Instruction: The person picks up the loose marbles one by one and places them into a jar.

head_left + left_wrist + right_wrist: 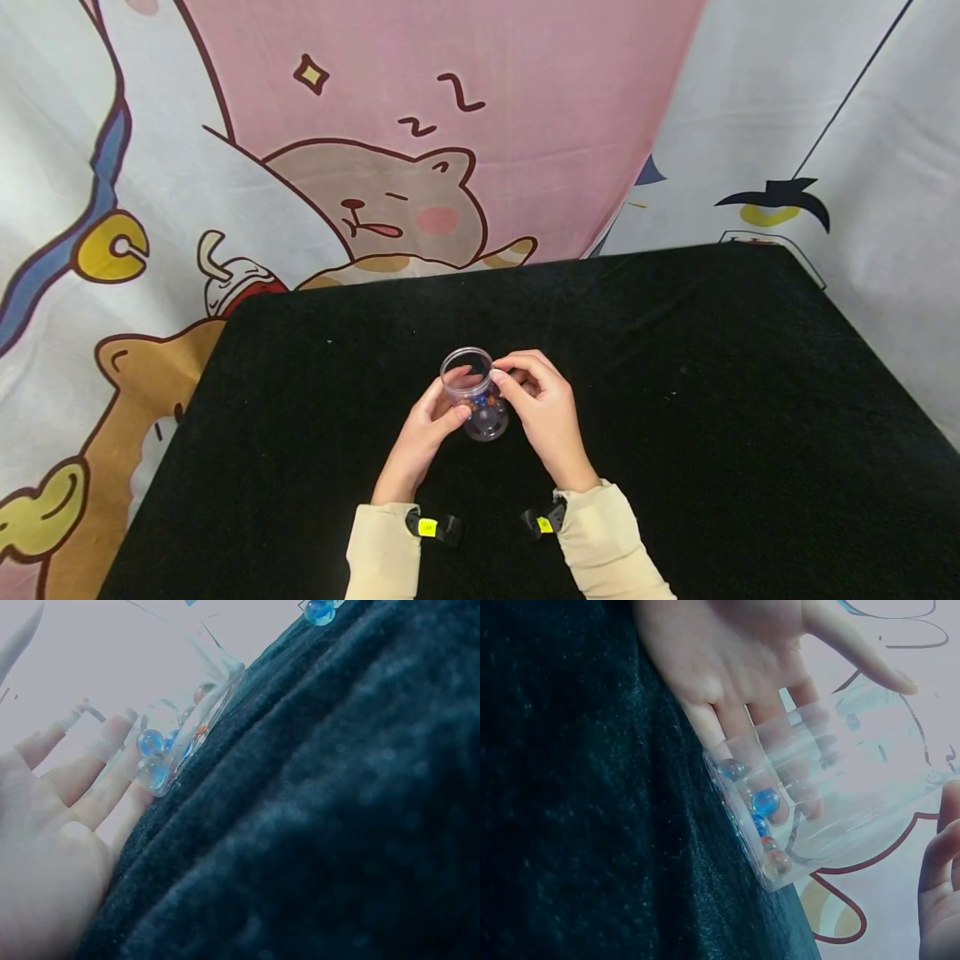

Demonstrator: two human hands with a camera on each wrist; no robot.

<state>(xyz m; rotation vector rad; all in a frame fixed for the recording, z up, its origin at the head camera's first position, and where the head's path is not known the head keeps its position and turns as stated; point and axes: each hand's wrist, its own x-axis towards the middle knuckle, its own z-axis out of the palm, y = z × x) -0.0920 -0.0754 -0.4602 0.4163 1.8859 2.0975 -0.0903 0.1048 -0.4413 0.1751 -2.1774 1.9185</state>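
The landmark here is the clear plastic jar [476,400], which stands on the black cloth [675,417] a little on the near side of the table's middle, its mouth open and no lid in view. To the jar's left, the left hand [423,429] cups its side: the fingers curl behind the wall and the thumb lies across the front, so the hand is closed around the jar and steadies it. Inside the jar, on its bottom, lie several glass marbles [765,802], mostly blue with one or two reddish ones (the left-wrist view shows them pressed into the jar's lower corner), so some filling looks already done. Far beyond the jar, at the top edge of the left-wrist view, one loose blue marble [321,610] lies on the cloth, which suggests at least one piece is left outside. To the jar's right, the right hand [543,408] is held at the rim with fingertips drawn together in a pinch just over the opening; whether a marble sits between them I cannot tell, as nothing shows there. Both hands are thus close together, meeting at the jar. My judgement: the work is partway along, with the jar far from full.
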